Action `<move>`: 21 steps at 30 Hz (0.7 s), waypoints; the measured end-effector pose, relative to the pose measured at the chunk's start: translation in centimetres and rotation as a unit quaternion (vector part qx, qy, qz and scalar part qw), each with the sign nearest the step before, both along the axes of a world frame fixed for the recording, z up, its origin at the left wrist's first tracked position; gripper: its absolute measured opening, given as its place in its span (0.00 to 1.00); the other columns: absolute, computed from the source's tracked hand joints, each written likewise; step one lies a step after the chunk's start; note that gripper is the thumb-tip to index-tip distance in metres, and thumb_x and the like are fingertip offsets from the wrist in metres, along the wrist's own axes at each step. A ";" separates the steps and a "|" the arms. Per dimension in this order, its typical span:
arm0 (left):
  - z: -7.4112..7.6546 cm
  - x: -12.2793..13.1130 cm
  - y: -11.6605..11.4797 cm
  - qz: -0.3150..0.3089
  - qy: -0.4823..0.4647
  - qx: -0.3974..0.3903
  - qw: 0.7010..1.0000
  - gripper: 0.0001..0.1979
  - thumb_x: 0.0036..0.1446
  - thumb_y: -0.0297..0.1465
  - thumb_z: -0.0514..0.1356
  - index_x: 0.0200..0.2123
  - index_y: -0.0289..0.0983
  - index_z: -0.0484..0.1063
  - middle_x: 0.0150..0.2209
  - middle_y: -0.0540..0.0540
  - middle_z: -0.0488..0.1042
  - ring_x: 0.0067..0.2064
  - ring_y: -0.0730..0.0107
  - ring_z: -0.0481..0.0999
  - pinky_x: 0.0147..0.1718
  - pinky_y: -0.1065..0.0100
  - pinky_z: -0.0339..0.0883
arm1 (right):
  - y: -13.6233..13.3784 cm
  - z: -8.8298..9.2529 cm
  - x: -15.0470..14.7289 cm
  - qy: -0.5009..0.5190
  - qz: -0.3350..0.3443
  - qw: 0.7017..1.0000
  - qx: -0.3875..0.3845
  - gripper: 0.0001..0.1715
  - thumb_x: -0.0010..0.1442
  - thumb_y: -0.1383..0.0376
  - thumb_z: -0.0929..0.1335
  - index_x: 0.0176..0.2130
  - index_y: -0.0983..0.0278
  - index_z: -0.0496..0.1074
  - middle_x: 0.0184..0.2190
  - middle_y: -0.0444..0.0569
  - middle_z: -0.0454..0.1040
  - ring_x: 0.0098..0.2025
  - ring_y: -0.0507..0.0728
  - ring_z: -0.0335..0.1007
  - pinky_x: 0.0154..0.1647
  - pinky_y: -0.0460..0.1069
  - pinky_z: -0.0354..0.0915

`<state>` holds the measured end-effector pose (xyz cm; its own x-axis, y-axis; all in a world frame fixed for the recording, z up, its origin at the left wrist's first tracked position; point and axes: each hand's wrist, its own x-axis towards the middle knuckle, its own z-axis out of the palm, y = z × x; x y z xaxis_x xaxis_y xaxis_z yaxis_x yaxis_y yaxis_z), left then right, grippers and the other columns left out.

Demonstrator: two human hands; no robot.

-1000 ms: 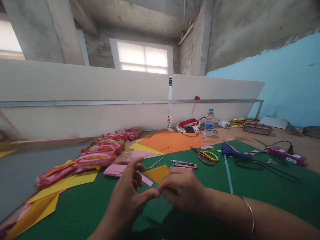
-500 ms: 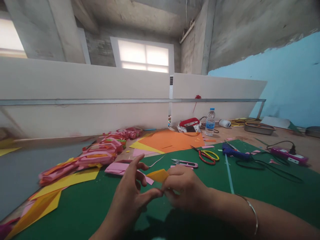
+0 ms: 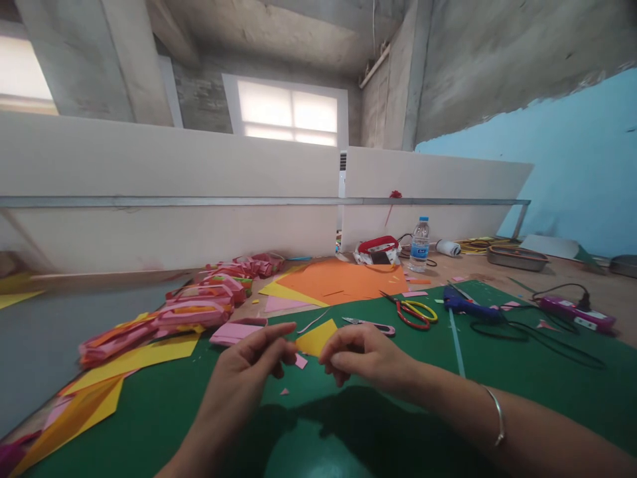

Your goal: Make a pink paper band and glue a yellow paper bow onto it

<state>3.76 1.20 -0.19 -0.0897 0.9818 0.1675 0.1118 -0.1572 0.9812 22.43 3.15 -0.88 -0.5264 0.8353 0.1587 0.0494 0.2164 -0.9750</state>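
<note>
My left hand (image 3: 259, 362) hovers low over the green cutting mat (image 3: 164, 411), index finger stretched out and thumb apart from it, nothing visible in it. Facing it, my right hand (image 3: 371, 355) has loosely curled fingers and appears to hold nothing. A small yellow paper piece (image 3: 317, 337) shows between and just beyond the hands; the right fingers cover its edge, and contact is unclear. Below it are a pink scrap (image 3: 301, 362) and a tiny pink triangle (image 3: 284, 392). Folded pink pieces (image 3: 236, 332) lie behind my left hand.
Thread snips (image 3: 371, 325), red-and-yellow scissors (image 3: 413, 312) and a blue glue gun (image 3: 468, 303) lie to the right. Orange sheets (image 3: 343, 279) are beyond. Pink bundles (image 3: 194, 309) line the left. A bottle (image 3: 420, 245) and purple power strip (image 3: 577, 312) stand farther right.
My hands have drawn apart. The yellow piece, earlier pinched in my right fingers, now shows beyond them. The pink triangle on the mat has come into view.
</note>
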 end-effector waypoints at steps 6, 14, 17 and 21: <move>0.0 0.0 0.3 -0.047 -0.023 -0.051 0.997 0.21 0.47 0.47 0.59 0.38 0.36 0.70 0.19 0.55 0.69 0.18 0.79 0.62 0.19 0.75 0.57 | 0.2 -0.6 0.0 0.027 0.002 0.999 0.037 0.13 0.50 0.73 0.65 0.36 0.67 0.75 0.24 0.43 0.70 0.21 0.46 0.63 0.24 0.43 0.63; 0.0 0.5 -0.3 -0.090 -0.005 -0.078 0.993 0.14 0.45 0.43 0.62 0.29 0.37 0.73 0.17 0.54 0.70 0.19 0.78 0.64 0.21 0.75 0.59 | 0.0 -1.0 0.1 -0.058 -0.015 0.982 0.177 0.28 0.54 0.72 0.65 0.54 0.58 0.65 0.31 0.43 0.72 0.22 0.46 0.64 0.25 0.43 0.63; -0.1 0.4 -0.2 -0.072 -0.003 -0.072 0.995 0.13 0.44 0.42 0.62 0.27 0.38 0.73 0.16 0.54 0.69 0.19 0.78 0.64 0.20 0.75 0.59 | -0.3 -0.8 0.1 -0.041 -0.015 0.990 0.136 0.40 0.57 0.65 0.65 0.63 0.58 0.44 0.28 0.41 0.70 0.25 0.49 0.69 0.28 0.45 0.65; -0.4 0.3 0.2 -0.069 0.004 -0.073 0.995 0.14 0.44 0.43 0.62 0.28 0.37 0.73 0.18 0.53 0.70 0.20 0.76 0.65 0.21 0.74 0.61 | 0.0 -0.7 0.1 0.012 0.003 0.999 0.033 0.27 0.62 0.54 0.58 0.56 0.65 0.57 0.32 0.48 0.70 0.24 0.51 0.70 0.26 0.46 0.65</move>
